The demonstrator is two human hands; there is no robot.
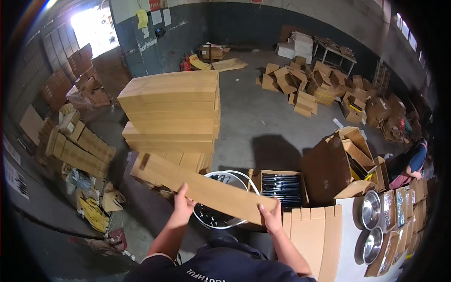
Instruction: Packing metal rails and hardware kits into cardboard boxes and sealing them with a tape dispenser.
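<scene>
A long, flat brown cardboard box [206,188] slants across in front of me, its far-left end higher in the picture. My left hand [184,201] grips its near edge around the middle, thumb on top. At the right end, my right hand [271,217] is closed on the box with the thumb over the top face. Partly hidden under the box is a white round bucket [197,223] with small dark parts in it. Just right of the bucket, an open carton holds a row of dark, shiny tubes [282,188].
Long cartons are stacked [169,110] ahead on the left. On the right, flat cartons [312,239] lie beside two metal bowls [371,210] and several small parts boxes. A large open carton [324,167] stands beyond. Another person [408,160] is at the far right; discarded boxes [324,82] lie behind.
</scene>
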